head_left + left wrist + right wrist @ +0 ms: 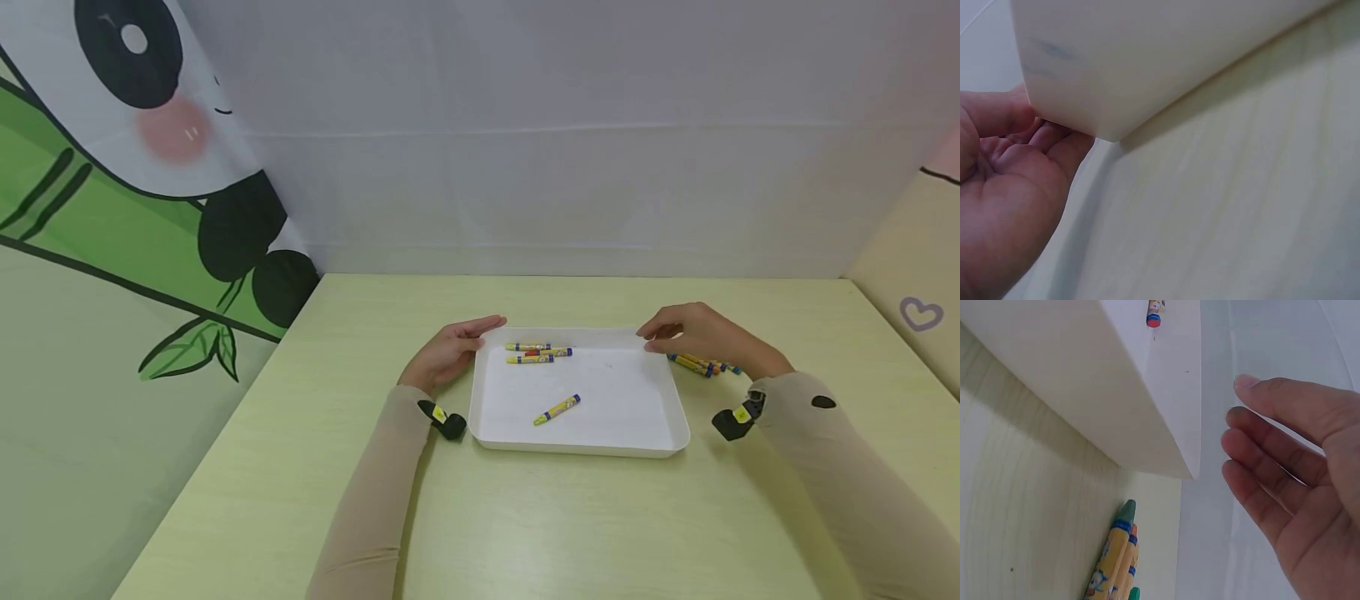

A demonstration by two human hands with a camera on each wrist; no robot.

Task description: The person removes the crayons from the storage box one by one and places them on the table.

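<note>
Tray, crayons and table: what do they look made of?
Tray: probably plastic, smooth and white, with thin rounded-corner walls. Crayons: likely wax, given the matte coloured tips; printed wraps, perhaps paper. Table: wood or wood-look laminate, pale, faintly grained, softly shiny.

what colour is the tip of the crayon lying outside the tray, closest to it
Dark green; the crayon tip shows best in the right wrist view.

Tray [615, 408] white. Crayons [557, 410] yellow, blue-banded. Table [570, 525] pale yellow-green, faintly grained. Sleeves [375, 492] beige.
</note>
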